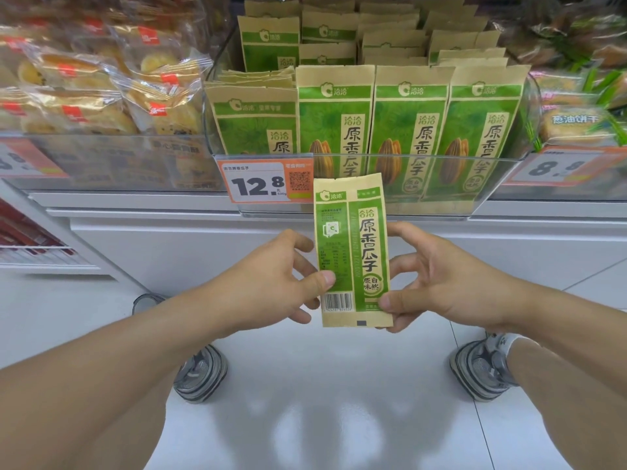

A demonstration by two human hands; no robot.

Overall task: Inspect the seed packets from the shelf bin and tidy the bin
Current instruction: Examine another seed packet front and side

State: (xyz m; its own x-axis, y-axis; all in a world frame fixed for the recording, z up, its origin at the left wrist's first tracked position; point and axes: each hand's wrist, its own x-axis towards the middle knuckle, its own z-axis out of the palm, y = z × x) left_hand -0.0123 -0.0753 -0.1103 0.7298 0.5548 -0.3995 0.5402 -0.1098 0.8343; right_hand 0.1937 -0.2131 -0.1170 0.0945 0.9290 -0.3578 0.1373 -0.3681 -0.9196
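Head view: both hands hold one sunflower seed packet (pixel 353 252) upright, near, below the clear shelf bin (pixel 502 184). Left hand (pixel 271 276) pinches its left edge, thumb by the barcode; right hand (pixel 451 279) pinches the lower right corner (side panel facing us). More packets (pixel 407 130) stand in the bin behind the orange price tag (pixel 261 181).
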